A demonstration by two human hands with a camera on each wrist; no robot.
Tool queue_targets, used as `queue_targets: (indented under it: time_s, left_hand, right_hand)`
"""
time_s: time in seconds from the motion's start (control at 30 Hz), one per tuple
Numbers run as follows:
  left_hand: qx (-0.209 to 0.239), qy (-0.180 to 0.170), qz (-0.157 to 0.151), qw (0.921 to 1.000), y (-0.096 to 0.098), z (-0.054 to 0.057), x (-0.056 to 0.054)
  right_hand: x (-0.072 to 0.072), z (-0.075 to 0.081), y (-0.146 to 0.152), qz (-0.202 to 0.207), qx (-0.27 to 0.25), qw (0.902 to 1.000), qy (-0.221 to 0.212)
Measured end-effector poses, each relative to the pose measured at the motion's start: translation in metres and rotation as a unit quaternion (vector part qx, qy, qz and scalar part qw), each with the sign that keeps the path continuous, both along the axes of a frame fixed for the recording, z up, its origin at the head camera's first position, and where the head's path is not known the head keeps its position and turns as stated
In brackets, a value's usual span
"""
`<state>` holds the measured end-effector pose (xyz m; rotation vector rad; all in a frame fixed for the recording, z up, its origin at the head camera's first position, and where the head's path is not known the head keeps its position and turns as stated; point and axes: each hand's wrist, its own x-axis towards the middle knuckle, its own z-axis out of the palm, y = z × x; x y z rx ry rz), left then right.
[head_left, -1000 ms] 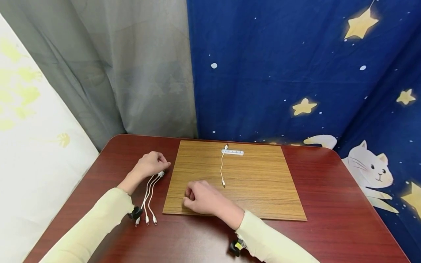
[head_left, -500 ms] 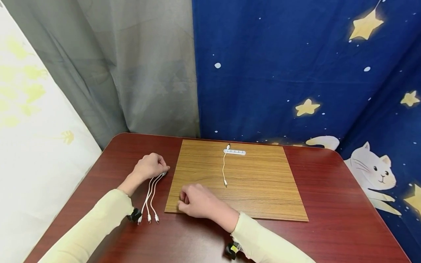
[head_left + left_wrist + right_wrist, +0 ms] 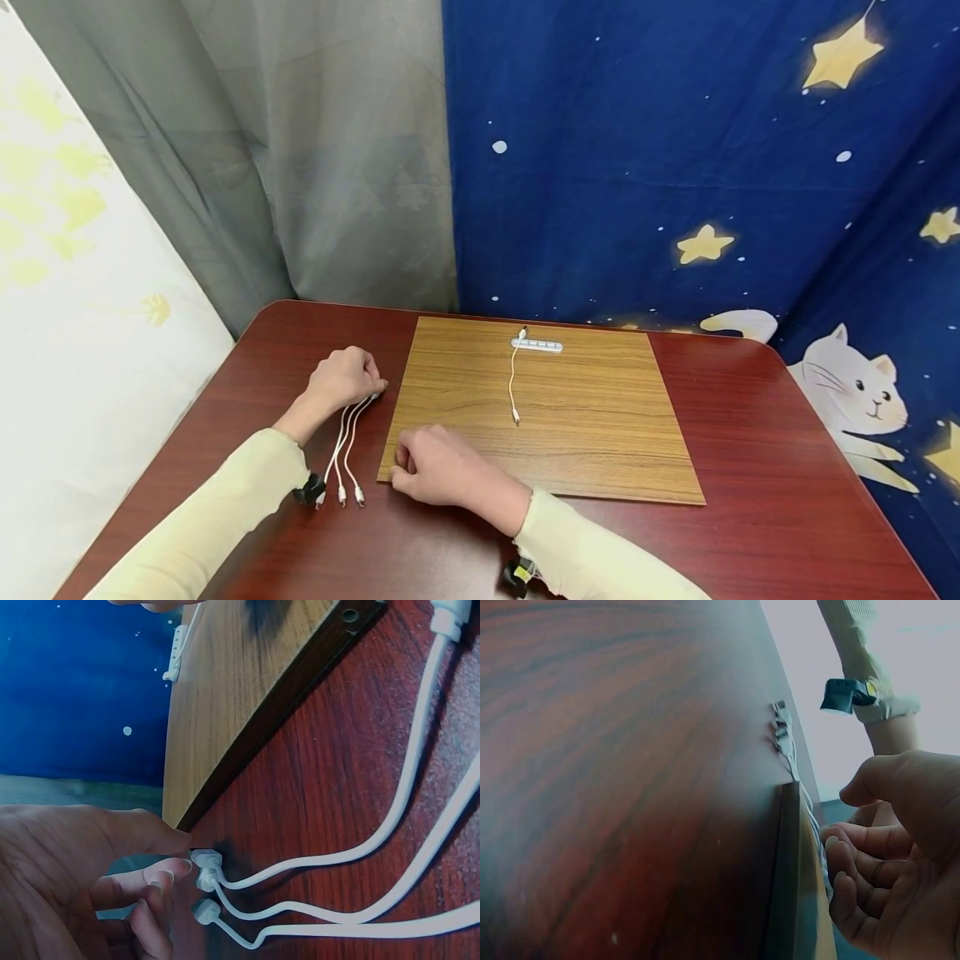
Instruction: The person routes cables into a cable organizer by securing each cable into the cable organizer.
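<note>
Three short white charging cables (image 3: 350,446) lie side by side on the table at the left. At their far ends my left hand (image 3: 343,377) pinches one plug (image 3: 206,858) between thumb and finger, as the left wrist view shows. Two other plugs sit just beside it. My right hand (image 3: 437,467) is over the front left part of the wooden board (image 3: 600,417), its fingers loosely curled and holding nothing. A fourth white cable (image 3: 513,379) runs down the board from a white cable clip strip (image 3: 542,346), its upper plug end at the strip's left end.
The raised board edge (image 3: 262,712) stands right beside the left hand. A dark red table (image 3: 750,467) surrounds the board. Grey and blue curtains (image 3: 637,167) hang behind its far edge. Each wrist carries a small black camera (image 3: 309,489).
My left fingers have closed in on the plug. My right hand has moved left and slightly nearer across the board. The view has shifted slightly.
</note>
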<state>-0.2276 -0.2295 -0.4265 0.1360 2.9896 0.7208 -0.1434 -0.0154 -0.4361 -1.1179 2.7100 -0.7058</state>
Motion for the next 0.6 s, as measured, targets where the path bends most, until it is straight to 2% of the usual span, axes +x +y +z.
queue_targets:
  time_s: [0.2,0.6]
  left_hand:
    - [-0.003,-0.002,0.003,1.0000,0.000,-0.002,0.001]
    - [-0.015,-0.005,0.002,0.9999,0.002,-0.006,-0.001]
  right_hand:
    - [0.005,-0.001,-0.008,0.010,0.008,0.9996,0.024]
    - [0.011,-0.005,-0.025,0.005,0.041,0.9986,0.032]
